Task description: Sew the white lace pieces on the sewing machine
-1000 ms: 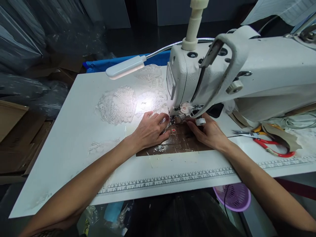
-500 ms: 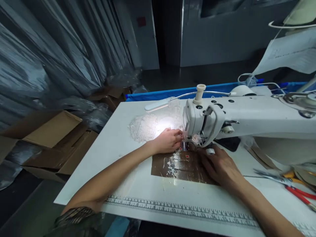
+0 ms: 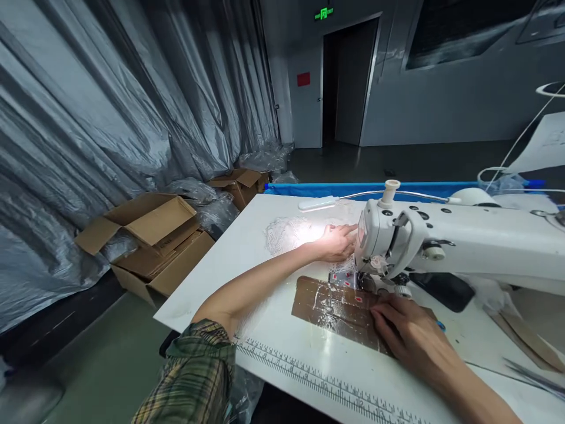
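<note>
Under the head of the sewing machine [image 3: 441, 241] we see a small pale piece with red marks [image 3: 343, 275], lying on the brown taped patch [image 3: 335, 309] on the white table [image 3: 229, 259]. Our left hand [image 3: 338, 242] reaches to the far side of the machine head, fingers stretched fairly flat on white lace [image 3: 286, 232] lit by the lamp [image 3: 318, 204]; we cannot tell if it pinches anything. Our right hand [image 3: 410, 338] lies flat on the near right of the brown patch, fingers spread and pressing, gripping nothing we can see. Step in hand looks like feeding the piece through the needle, left hand drawing it out behind. Next move likely calls for both hands keeping the material flat and straight, fingers clear of the needle. A printed ruler [image 3: 326, 386] runs along the near table edge. Cardboard boxes [image 3: 150, 241] sit on the floor at left, against plastic sheeting [image 3: 88, 118]. A doorway [image 3: 346, 82] shows far back.
</note>
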Motion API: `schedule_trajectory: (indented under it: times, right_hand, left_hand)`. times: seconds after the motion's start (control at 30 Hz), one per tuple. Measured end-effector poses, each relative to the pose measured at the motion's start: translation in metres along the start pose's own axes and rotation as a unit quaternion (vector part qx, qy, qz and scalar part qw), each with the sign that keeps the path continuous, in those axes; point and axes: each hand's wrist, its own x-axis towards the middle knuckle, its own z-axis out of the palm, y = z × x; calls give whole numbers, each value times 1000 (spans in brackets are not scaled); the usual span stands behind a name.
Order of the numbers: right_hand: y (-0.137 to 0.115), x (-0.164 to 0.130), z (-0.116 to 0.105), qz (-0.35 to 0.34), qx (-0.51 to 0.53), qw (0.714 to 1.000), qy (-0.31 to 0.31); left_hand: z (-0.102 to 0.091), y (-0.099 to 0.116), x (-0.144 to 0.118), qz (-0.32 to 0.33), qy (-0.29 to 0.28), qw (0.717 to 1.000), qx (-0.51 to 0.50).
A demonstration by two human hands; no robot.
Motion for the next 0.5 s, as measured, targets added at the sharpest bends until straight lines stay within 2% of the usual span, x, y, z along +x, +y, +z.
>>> schedule_trajectory:
  times: [0.13,0.23,0.37,0.5]
  right_hand:
    - [-2,0,-2,-2,13,1000,-2]
    - [-2,1,-2,-10,10,1000,-4]
    - [-2,2,-2,-16,-3,1000,-7]
    - [-4,2,-3,-13,10,1000,-12]
  left_hand:
    - [-12,21,-44,14,-19,1000,2]
    - [-23,22,-88,1,-17,1000,-4]
    - [-42,0,-149,-109,7,992,-61]
    - [-51,-21,-206,-242,48,956,-156]
